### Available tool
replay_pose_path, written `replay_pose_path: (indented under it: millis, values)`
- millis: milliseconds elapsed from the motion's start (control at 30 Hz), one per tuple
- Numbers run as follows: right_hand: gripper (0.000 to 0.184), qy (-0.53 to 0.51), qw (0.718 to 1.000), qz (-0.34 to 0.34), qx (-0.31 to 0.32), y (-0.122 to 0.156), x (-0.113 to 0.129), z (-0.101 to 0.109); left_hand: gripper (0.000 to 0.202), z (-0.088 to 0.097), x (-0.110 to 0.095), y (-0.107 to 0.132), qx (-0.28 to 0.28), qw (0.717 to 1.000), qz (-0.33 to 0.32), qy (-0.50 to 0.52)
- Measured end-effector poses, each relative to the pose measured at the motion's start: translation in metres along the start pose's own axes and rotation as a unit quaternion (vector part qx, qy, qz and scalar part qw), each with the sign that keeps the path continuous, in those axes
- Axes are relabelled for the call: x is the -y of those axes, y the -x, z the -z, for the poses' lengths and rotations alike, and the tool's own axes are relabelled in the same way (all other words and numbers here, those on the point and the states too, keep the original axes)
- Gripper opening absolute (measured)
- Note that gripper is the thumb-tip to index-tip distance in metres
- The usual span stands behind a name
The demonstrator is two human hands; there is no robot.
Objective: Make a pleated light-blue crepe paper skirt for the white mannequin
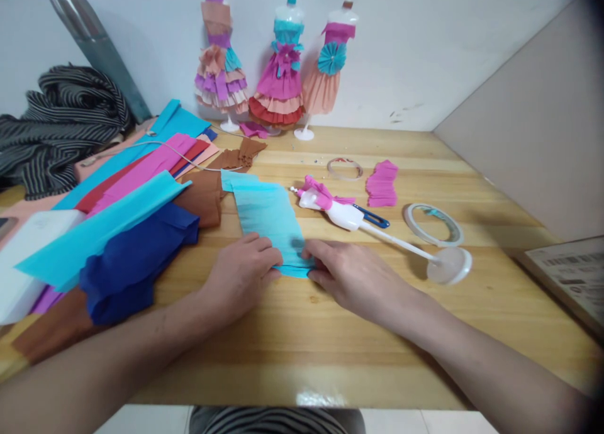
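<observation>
A strip of light-blue crepe paper [267, 217] lies flat on the wooden table, its near edge folded over in a narrow band. My left hand [248, 264] pinches the left end of that fold, fingers closed. At the right end, my right hand [337, 267] grips the same fold between thumb and fingers. Just beyond my right hand, a small white mannequin [344, 214] on a stand rests on its side, pink crepe paper [321, 192] wrapped round its chest. Partly under it is a dark blue-handled tool [375, 217], its other end hidden.
Crepe paper sheets [127, 223] pile up at left beside a white box [40, 251] and striped cloth [70, 119]. Tape rolls [457, 233] and a pink piece [382, 183] lie to the right. Three dressed mannequins [285, 75] stand against the wall. A cardboard box [570, 277] sits far right.
</observation>
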State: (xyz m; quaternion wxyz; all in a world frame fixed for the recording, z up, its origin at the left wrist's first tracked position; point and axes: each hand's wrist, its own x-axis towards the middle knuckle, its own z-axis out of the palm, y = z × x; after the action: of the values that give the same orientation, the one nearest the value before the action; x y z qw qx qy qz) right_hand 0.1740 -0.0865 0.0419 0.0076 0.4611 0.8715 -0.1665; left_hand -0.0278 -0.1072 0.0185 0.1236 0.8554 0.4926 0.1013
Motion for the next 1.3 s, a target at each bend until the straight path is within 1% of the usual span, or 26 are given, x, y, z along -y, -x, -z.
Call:
replay_pose_path:
  millis: [100,200,267,433,533,633,767,867,1000,1133,1233,1300]
  values:
    - [0.013,0.008,1.0,0.006,0.002,0.0001,-0.0001,-0.0004,0.017,0.0005,-0.0012,0.0003,-0.007,1.0,-0.02,-0.021]
    - [0.012,0.013,1.0,0.017,-0.006,0.0004,-0.0003,-0.0011,0.017,0.0008,-0.0022,0.0005,-0.019,0.999,-0.026,-0.019]
    - [0.012,0.015,1.0,0.024,-0.01,0.0006,-0.0004,-0.0018,0.016,0.0001,-0.0022,0.0006,-0.029,0.999,-0.017,0.003]
    - [0.012,0.011,0.999,0.029,-0.016,-0.0001,-0.0018,-0.0044,0.012,-0.0021,-0.0001,-0.0004,-0.065,0.993,0.011,0.097]
    - [0.011,0.005,0.999,0.034,-0.019,-0.0015,-0.0032,-0.0056,0.014,-0.0012,0.0006,-0.0021,-0.064,0.99,0.021,0.125]
    - [0.012,-0.002,0.999,0.047,-0.021,-0.0029,-0.0042,-0.0063,0.016,0.0001,0.0007,-0.0033,-0.056,0.989,0.016,0.137]
    - [0.015,-0.005,0.998,0.062,-0.026,-0.0036,-0.0042,-0.007,0.016,0.0008,0.0013,-0.004,-0.051,0.991,0.011,0.124]
    - [0.015,-0.008,0.997,0.065,-0.029,-0.0029,-0.0034,-0.0071,0.015,0.0016,0.0018,-0.0043,-0.046,0.994,-0.005,0.098]
    - [0.015,-0.01,0.998,0.053,-0.023,-0.0023,-0.0028,-0.0065,0.017,0.0017,0.0018,-0.0041,-0.032,0.997,-0.018,0.061]
    - [0.015,-0.015,0.999,0.039,-0.015,-0.0025,-0.0035,-0.0064,0.019,0.0012,0.002,-0.0036,-0.025,0.998,-0.018,0.051]
    - [0.015,-0.023,0.999,0.035,-0.015,-0.002,-0.0039,-0.0063,0.014,0.0016,0.0031,-0.003,-0.026,0.998,-0.015,0.046]
    - [0.015,-0.024,0.999,0.031,-0.014,-0.0015,-0.0032,-0.0051,0.017,0.0017,0.0039,-0.0025,-0.023,0.999,-0.025,0.038]
